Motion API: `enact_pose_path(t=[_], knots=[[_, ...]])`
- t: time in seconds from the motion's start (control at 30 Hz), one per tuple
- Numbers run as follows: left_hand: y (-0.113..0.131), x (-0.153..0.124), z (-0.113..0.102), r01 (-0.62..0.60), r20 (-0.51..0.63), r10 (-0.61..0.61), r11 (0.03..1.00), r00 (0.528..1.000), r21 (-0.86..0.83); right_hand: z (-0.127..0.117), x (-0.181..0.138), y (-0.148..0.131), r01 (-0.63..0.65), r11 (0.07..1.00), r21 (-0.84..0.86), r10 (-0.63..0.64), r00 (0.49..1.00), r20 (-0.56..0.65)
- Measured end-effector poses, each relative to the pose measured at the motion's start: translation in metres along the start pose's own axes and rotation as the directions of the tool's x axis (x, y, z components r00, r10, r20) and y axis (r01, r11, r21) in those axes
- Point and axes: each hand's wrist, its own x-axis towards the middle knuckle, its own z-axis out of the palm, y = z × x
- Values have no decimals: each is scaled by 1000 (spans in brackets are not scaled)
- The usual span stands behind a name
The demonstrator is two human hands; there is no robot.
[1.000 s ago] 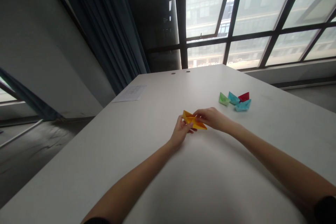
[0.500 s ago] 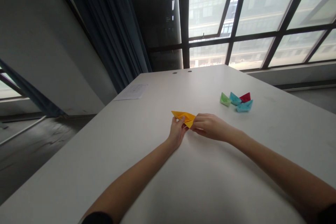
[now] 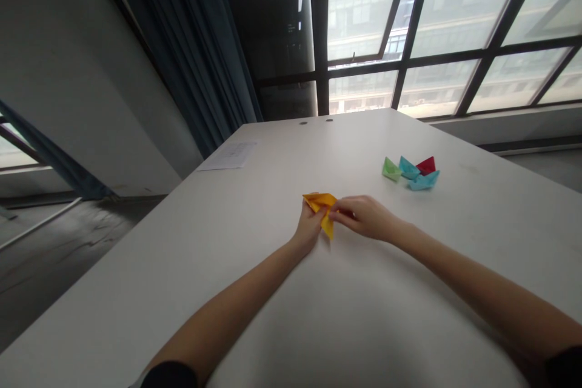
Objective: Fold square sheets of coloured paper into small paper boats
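Note:
A folded piece of yellow-orange paper (image 3: 322, 200) is held over the middle of the white table, with one pointed flap hanging down toward me. My left hand (image 3: 311, 223) grips it from the left and below, the thumb lying across its front. From the right, my right hand (image 3: 361, 216) pinches the paper's right side between thumb and fingers. The fingertips partly cover the folds there.
Several folded paper boats stand to the right: a green one (image 3: 391, 169), a red one (image 3: 426, 165) and two blue ones (image 3: 424, 180). A printed sheet (image 3: 230, 156) lies at the table's (image 3: 273, 315) far left edge. Windows and a dark blue curtain (image 3: 191, 42) stand beyond.
The yellow-orange paper has turned and shifted slightly right, and its lower flap now points further down. Both hands still hold it, with the right fingers moved along its edge.

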Motion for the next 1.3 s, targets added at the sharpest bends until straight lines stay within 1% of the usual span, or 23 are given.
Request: enact_pose_path(t=[0.07, 0.1, 0.13, 0.2, 0.27, 0.33, 0.47, 0.57, 0.63, 0.73, 0.8, 0.83, 0.93, 1.03, 1.1, 1.23, 1.3], knots=[[-2, -2, -1, -19, 54, 18, 1000, 998, 19, -1, 3, 10, -110, 993, 42, 113, 990, -90], [-1, -3, -1, -23, 86, 21, 999, 996, 24, 0, 5, 15, -157, 986, 60, 163, 980, -117], [0, -4, -1, -25, 115, 22, 999, 993, 30, 2, 6, 19, -195, 978, 77, 204, 971, -126], [2, -7, 0, -27, 149, 19, 998, 989, 55, 6, 6, 26, -239, 965, 108, 248, 966, -78], [5, -7, 0, -23, 150, 6, 994, 989, 109, 8, 6, 30, -257, 960, 110, 257, 966, 8], [7, -5, -1, -4, 144, -21, 986, 989, 170, 7, 4, 33, -268, 960, 83, 263, 963, 62], [9, 1, -4, 79, 151, -118, 967, 981, 242, -1, 2, 39, -290, 955, 60, 283, 953, 108], [12, 3, -4, 141, 129, -184, 947, 974, 288, -6, 1, 42, -298, 952, 69, 286, 948, 142], [14, 4, -4, 156, 99, -192, 944, 977, 292, -5, 0, 42, -276, 957, 94, 264, 956, 125], [14, 3, -3, 157, 42, -176, 946, 984, 284, -2, -1, 38, -202, 977, 71, 204, 979, -12], [12, 3, -3, 132, 17, -142, 949, 990, 288, 1, -2, 33, -138, 990, -4, 137, 987, -87], [11, 3, -3, 114, 16, -124, 950, 992, 291, 2, -2, 30, -112, 993, -38, 107, 989, -103], [8, 3, -4, 42, 55, -63, 946, 996, 322, 4, -2, 25, -83, 994, -74, 76, 992, -99], [6, 3, -6, -32, 99, -10, 912, 995, 409, 5, -2, 23, -93, 995, -44, 90, 994, -63], [6, 2, -7, -53, 108, 1, 876, 994, 480, 6, -1, 24, -114, 993, -15, 113, 992, -53], [8, 0, -9, -87, 128, 13, 801, 992, 592, 5, 2, 28, -182, 981, 64, 187, 979, -80], [9, 0, -9, -108, 138, 24, 763, 990, 637, 5, 4, 30, -242, 962, 128, 253, 964, -76]])
